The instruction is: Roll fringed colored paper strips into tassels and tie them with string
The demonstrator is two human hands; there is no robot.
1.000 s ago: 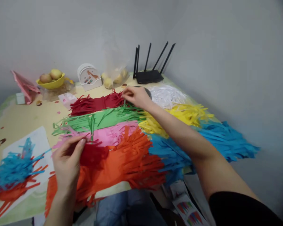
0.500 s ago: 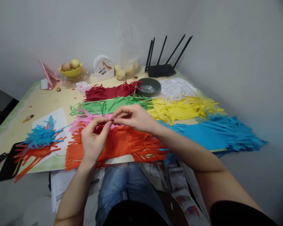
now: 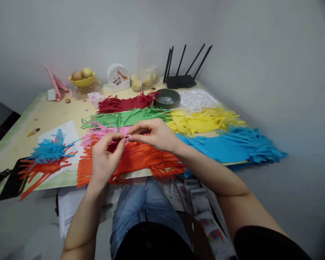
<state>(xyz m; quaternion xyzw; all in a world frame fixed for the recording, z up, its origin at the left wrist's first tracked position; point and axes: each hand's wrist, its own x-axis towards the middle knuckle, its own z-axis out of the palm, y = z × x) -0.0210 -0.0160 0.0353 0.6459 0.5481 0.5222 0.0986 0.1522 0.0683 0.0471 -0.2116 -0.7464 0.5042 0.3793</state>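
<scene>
Over the fringed paper, my left hand (image 3: 107,153) and my right hand (image 3: 155,135) meet fingertip to fingertip. Both are closed in a pinch on a small dark red paper piece (image 3: 127,137), mostly covered by the fingers. More dark red shows inside the curl of my left hand; whether it is the same piece I cannot tell. Beneath them lies orange fringed paper (image 3: 135,159), and behind that pink fringed paper (image 3: 97,130). Green fringed paper (image 3: 135,118) and red fringed paper (image 3: 127,104) lie farther back.
Yellow (image 3: 203,122) and blue fringed paper (image 3: 227,147) spread to the right. At the left, a blue paper tuft (image 3: 50,150) rests on orange strips. Along the back stand a fruit bowl (image 3: 82,82), a dark green bowl (image 3: 166,99), white shreds (image 3: 197,100) and a router (image 3: 181,81).
The view has shifted slightly, so the right side of the table sits farther left. My hands keep the same fingertip pinch with little visible movement.
</scene>
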